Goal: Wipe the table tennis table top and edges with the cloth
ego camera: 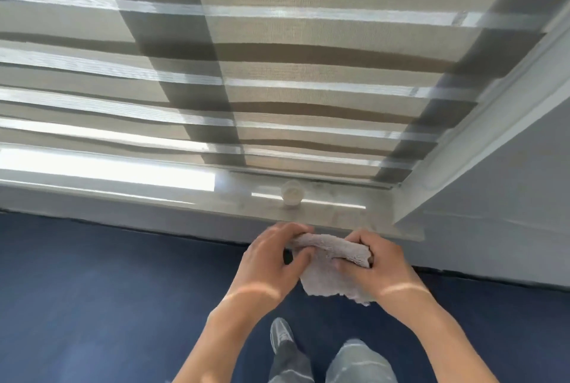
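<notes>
Below the window sill [333, 213], left hand [270, 259] and right hand [374, 268] each grip one end of the cloth [320, 277]; seemingly soft, light, limp; best held bunched.

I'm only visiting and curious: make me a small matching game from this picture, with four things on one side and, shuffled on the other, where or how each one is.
Things:
1 cloth
2 small white round object
3 blind
4 floor

States:
A dark blue
B held between the left hand and the right hand
C striped in light and dark bands
D sits on the window sill

Pairs: 1-B, 2-D, 3-C, 4-A
</notes>
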A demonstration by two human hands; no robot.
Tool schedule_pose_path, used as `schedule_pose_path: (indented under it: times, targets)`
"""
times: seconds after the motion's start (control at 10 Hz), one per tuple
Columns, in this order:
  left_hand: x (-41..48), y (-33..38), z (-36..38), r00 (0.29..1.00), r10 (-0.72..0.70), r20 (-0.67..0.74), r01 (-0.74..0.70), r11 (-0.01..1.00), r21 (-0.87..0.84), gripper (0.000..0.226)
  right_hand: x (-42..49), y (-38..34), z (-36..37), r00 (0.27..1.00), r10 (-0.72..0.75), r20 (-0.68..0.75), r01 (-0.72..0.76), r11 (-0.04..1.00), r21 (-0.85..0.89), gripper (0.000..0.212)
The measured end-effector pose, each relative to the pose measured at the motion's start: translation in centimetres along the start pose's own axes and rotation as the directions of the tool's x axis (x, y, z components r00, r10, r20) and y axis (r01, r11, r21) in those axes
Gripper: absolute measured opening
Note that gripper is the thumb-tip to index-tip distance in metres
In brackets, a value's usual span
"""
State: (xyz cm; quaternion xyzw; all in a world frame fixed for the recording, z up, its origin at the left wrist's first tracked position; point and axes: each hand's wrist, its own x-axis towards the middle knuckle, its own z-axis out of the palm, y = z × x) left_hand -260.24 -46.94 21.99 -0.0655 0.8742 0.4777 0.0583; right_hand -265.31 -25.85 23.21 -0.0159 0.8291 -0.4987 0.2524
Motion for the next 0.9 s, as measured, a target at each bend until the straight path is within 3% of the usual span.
schedule_pose_path:
  times: [0.1, 0.2, 0.3, 0.4, 0.5, 0.6, 0.7, 0.9]
  targets:
    - [3.2, -1.5, 0.3, 0.998, -0.056, -0.003, 0.056, 0.998, 0.0, 0.029, 2.5, 1.7, 0.0, 0.984, 0.02, -0.175, -0.007, 0.997, 0.074, 0.025]
    - [6.5, -3.0, 0.9, 0.991, -0.128, 0.033, 0.128, 0.992, 0.016, 0.024, 6.7, 4.7, -0.4, 0.931, 0.18, -0.318, -0.112, 0.969, 0.219, 0.013]
    - [9.0, -4.5, 1.9, 0.981, -0.176, 0.084, 0.173, 0.984, 0.038, 0.025, 12.6, 8.7, -1.3, 0.87, 0.324, -0.371, -0.214, 0.927, 0.307, 0.011]
    - [10.7, -6.3, 3.3, 0.972, -0.218, 0.089, 0.217, 0.976, 0.027, 0.022, 18.8, 12.7, -1.9, 0.834, 0.426, -0.351, -0.342, 0.898, 0.277, 0.007]
    - [12.3, -8.1, 5.1, 0.961, -0.253, 0.108, 0.246, 0.967, 0.07, 0.022, 24.0, 16.1, -2.4, 0.833, 0.463, -0.303, -0.403, 0.883, 0.242, 0.025]
    - [13.2, -9.4, 6.5, 0.947, -0.29, 0.139, 0.277, 0.955, 0.102, 0.022, 27.7, 18.6, -2.7, 0.817, 0.457, -0.352, -0.416, 0.889, 0.189, 0.037]
    - [13.2, -10.6, 7.2, 0.925, -0.351, 0.148, 0.336, 0.935, 0.114, 0.02, 29.0, 20.5, -3.0, 0.757, 0.497, -0.425, -0.51, 0.855, 0.091, 0.047]
    - [13.3, -10.6, 6.7, 0.909, -0.396, 0.129, 0.383, 0.916, 0.116, 0.022, 26.2, 21.6, -3.5, 0.728, 0.434, -0.531, -0.42, 0.894, 0.155, 0.048]
